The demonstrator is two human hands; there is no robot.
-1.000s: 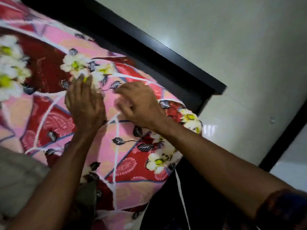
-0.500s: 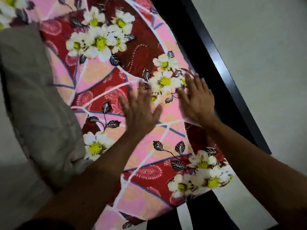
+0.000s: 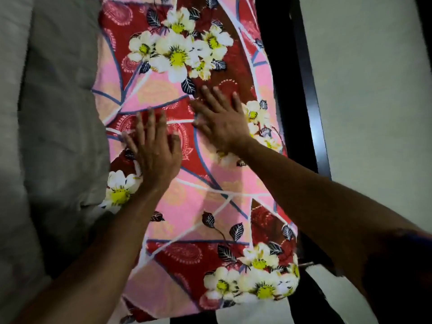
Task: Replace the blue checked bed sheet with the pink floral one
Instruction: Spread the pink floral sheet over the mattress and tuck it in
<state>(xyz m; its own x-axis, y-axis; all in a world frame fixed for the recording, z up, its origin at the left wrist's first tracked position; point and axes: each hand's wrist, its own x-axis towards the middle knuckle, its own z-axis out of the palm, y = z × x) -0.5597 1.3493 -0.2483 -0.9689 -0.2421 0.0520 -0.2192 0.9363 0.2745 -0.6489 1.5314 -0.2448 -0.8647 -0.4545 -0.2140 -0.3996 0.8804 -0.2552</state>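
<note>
The pink floral bed sheet (image 3: 205, 190), with red patches and white-and-yellow flowers, lies spread over the mattress through the middle of the view. My left hand (image 3: 154, 148) presses flat on it with straight, spread fingers, near the sheet's left side. My right hand (image 3: 222, 120) lies flat on the sheet just to the right, fingers straight and spread too. Neither hand grips any cloth. No blue checked sheet is in view.
A grey pillow or folded cover (image 3: 63, 127) lies along the sheet's left side. A black bed frame (image 3: 304, 94) runs down the right edge of the mattress. Beyond it is pale tiled floor (image 3: 374, 90).
The view has swung from the bed's corner to look along the mattress. Both hands have slid across the sheet, staying flat, from the flower cluster near the frame to a red patch.
</note>
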